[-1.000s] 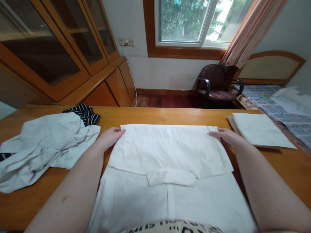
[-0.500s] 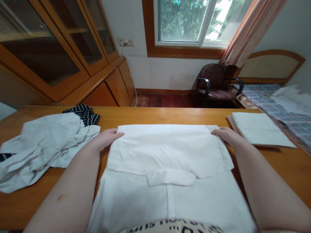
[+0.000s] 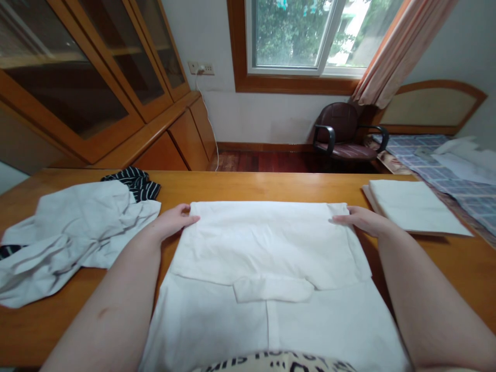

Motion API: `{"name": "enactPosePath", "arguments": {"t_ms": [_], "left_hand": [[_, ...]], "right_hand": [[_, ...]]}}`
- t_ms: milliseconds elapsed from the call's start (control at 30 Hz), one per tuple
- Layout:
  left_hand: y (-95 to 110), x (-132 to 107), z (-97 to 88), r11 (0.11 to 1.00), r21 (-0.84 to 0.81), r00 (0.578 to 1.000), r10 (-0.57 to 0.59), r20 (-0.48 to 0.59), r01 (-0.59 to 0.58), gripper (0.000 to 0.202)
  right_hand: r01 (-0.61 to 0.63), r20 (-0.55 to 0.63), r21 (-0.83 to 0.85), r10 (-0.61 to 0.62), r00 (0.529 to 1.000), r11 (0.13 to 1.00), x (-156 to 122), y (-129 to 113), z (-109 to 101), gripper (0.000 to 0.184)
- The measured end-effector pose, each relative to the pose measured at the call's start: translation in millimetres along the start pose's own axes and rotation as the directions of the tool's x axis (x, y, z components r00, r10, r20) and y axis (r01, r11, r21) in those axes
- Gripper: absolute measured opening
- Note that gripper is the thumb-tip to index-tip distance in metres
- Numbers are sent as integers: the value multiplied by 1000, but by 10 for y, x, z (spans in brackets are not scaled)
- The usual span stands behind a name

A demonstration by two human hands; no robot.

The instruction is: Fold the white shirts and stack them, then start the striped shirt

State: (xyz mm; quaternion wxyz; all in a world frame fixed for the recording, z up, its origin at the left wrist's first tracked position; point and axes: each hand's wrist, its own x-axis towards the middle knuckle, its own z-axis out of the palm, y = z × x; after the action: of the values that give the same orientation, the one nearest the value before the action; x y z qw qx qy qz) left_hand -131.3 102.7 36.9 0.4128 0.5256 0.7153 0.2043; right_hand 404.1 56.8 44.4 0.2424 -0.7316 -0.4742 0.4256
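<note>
A white collared shirt (image 3: 271, 237) lies spread on the wooden table in front of me. Its far part is folded toward me into a wide flap, and the collar (image 3: 273, 289) rests on the lower layer above a front placket. At the far left corner of the fold, my left hand (image 3: 174, 221) pinches the cloth, thumb on top and fingers at the edge. My right hand (image 3: 360, 219) grips the far right corner in the same way, its thumb lying over the fabric. The fingers under the cloth are partly hidden.
Crumpled white clothing (image 3: 85, 222) with a black striped piece (image 3: 134, 181) lies at the left of the table (image 3: 248, 183). A folded white stack (image 3: 414, 204) sits at the right. Beyond are a glass-door cabinet (image 3: 155, 111), an armchair (image 3: 341, 129) and a bed (image 3: 437, 155).
The fold's far edge has shifted very slightly toward me. My right thumb has moved a little inward over the cloth. Both hands stay at the corners.
</note>
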Motion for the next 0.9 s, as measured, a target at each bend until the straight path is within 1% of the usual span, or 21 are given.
{"name": "enactPosePath", "arguments": {"t_ms": [33, 100, 167, 233, 300, 367, 433, 500, 533, 567, 600, 633, 667, 700, 733, 767, 800, 833, 900], "left_hand": [[6, 17, 11, 997, 74, 996, -8, -84, 15, 46], [18, 58, 42, 976, 215, 977, 25, -211, 21, 40], [19, 102, 72, 948, 320, 959, 83, -270, 8, 36], [-9, 144, 93, 936, 352, 957, 105, -270, -4, 34], [-66, 185, 102, 949, 315, 967, 104, -231, -26, 40], [-125, 220, 101, 964, 259, 975, 107, -193, -55, 44], [-146, 235, 90, 964, 258, 979, 109, -174, -62, 45], [-111, 213, 63, 937, 349, 976, 99, -192, -26, 46], [-73, 185, 45, 910, 415, 972, 98, -213, -1, 47], [-27, 146, 27, 874, 486, 966, 121, -229, 6, 48], [24, 96, 12, 829, 558, 957, 177, -229, -20, 49], [76, 36, 8, 776, 626, 943, 262, -204, -80, 50], [128, -31, 19, 714, 680, 919, 362, -155, -167, 52], [176, -101, 52, 645, 717, 883, 461, -89, -264, 55], [218, -169, 110, 581, 733, 842, 539, -22, -353, 57], [254, -231, 191, 537, 734, 808, 589, 27, -416, 59], [281, -281, 293, 516, 724, 787, 613, 61, -458, 60], [298, -316, 407, 509, 714, 780, 621, 82, -481, 60], [301, -330, 632, 514, 715, 792, 603, 91, -473, 62]], "right_hand": [[-27, -12, 9, 27, 1000, 1000, 16, 0, 22, 38], [-77, -108, -8, 76, 991, 997, 51, -2, 72, 44], [-96, -233, -66, 78, 969, 993, 84, 0, 111, 42], [-88, -275, -125, 51, 960, 988, 120, 20, 128, 32], [-71, -294, -179, 15, 956, 981, 166, 60, 126, 27], [-48, -323, -277, -46, 945, 960, 221, 104, 118, 27], [-44, -358, -406, -115, 926, 913, 267, 130, 113, 27], [-84, -375, -509, -133, 918, 857, 279, 122, 110, 30], [-117, -386, -538, -121, 914, 835, 267, 105, 109, 32], [-144, -409, -555, -118, 905, 819, 243, 81, 108, 36], [-145, -436, -571, -149, 887, 808, 208, 50, 111, 40], [-104, -452, -595, -225, 863, 797, 165, 17, 119, 43], [-19, -444, -630, -340, 829, 776, 118, -18, 139, 47], [96, -406, -670, -472, 783, 736, 71, -50, 172, 49], [215, -339, -705, -588, 734, 676, 27, -78, 223, 51], [317, -255, -728, -668, 699, 608, -9, -99, 291, 54], [388, -171, -739, -710, 683, 551, -37, -111, 374, 57], [429, -94, -746, -717, 691, 510, -55, -115, 467, 61], [482, 63, -754, -681, 729, 446, -63, -103, 649, 68]]}}
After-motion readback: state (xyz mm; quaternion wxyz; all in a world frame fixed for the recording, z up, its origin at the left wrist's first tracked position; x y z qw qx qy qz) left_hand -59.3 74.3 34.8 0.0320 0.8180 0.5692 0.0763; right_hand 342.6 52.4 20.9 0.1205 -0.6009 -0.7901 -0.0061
